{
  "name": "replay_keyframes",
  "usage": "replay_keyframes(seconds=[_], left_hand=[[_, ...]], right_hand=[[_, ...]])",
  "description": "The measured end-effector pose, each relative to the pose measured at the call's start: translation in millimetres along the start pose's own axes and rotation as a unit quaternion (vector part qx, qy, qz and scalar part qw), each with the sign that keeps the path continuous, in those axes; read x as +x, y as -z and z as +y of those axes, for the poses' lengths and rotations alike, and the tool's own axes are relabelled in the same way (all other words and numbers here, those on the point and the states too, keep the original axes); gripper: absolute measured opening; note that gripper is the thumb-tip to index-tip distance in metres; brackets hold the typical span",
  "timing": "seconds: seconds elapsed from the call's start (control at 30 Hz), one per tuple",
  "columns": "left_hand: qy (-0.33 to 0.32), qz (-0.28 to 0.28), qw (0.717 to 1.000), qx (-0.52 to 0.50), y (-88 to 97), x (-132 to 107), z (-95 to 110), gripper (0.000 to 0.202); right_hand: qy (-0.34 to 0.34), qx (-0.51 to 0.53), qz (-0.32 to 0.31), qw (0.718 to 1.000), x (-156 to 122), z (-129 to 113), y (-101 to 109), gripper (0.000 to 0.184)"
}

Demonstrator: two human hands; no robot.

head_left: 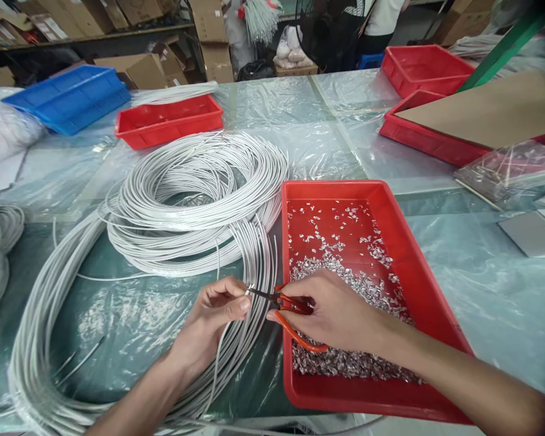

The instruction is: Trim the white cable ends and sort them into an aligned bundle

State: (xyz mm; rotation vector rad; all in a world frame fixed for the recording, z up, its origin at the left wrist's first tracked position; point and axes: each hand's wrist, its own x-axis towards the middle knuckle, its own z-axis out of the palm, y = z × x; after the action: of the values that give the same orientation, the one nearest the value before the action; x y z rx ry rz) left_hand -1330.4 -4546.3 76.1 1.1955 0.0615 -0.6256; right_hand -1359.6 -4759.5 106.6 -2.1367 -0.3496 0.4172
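My left hand pinches the end of a thin white wire between thumb and fingers. My right hand grips red-handled scissors, their dark blades pointing left at the wire end, right beside my left fingertips. The wire belongs to a large bundle of white wire coiled on the table to the left. Under my right hand stands a red tray holding many small silvery cut pieces.
Clear plastic sheeting covers the table. A second red tray and a blue tray sit at the far left, two more red trays at the far right, one under a cardboard sheet. Cardboard boxes stand behind.
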Motion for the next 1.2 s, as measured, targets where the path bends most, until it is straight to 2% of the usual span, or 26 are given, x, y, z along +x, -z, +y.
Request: replay_keyframes(seconds=[0.17,0.27,0.37,0.43,0.5,0.6,0.67,0.8,0.93,1.2], left_hand=[[-0.008,-0.009,1.0,0.017,-0.9,-1,0,0.02],[-0.043,-0.007,0.998,0.05,-0.4,-1,-1,0.026],[-0.084,0.005,0.994,0.075,2.0,-2,-3,0.028],[-0.115,0.004,0.988,0.106,3.1,-3,-6,0.026],[-0.144,-0.013,0.979,0.142,2.8,-4,-7,0.021],[-0.162,-0.044,0.969,0.179,-0.5,-6,-8,0.015],[-0.159,-0.052,0.966,0.196,-2.9,-7,-7,0.016],[-0.123,-0.071,0.969,0.204,-3.8,-7,-7,0.018],[-0.099,-0.084,0.971,0.201,-1.9,-6,-8,0.016],[-0.071,-0.091,0.968,0.223,-6.6,-6,-2,0.016]], right_hand=[[-0.009,0.012,0.0,1.0,0,1,1,0.044],[-0.02,0.028,0.0,0.999,-1,2,4,0.044],[-0.028,0.086,0.009,0.996,-1,4,7,0.043],[-0.025,0.154,0.031,0.987,0,6,7,0.037],[-0.012,0.22,0.065,0.973,2,5,6,0.024],[0.021,0.257,0.099,0.961,4,3,1,0.014],[0.052,0.233,0.097,0.966,5,2,-1,0.015],[0.115,0.133,0.088,0.98,4,2,-3,0.029],[0.147,0.043,0.082,0.985,3,4,-3,0.023],[0.167,-0.013,0.049,0.985,2,6,6,0.012]])
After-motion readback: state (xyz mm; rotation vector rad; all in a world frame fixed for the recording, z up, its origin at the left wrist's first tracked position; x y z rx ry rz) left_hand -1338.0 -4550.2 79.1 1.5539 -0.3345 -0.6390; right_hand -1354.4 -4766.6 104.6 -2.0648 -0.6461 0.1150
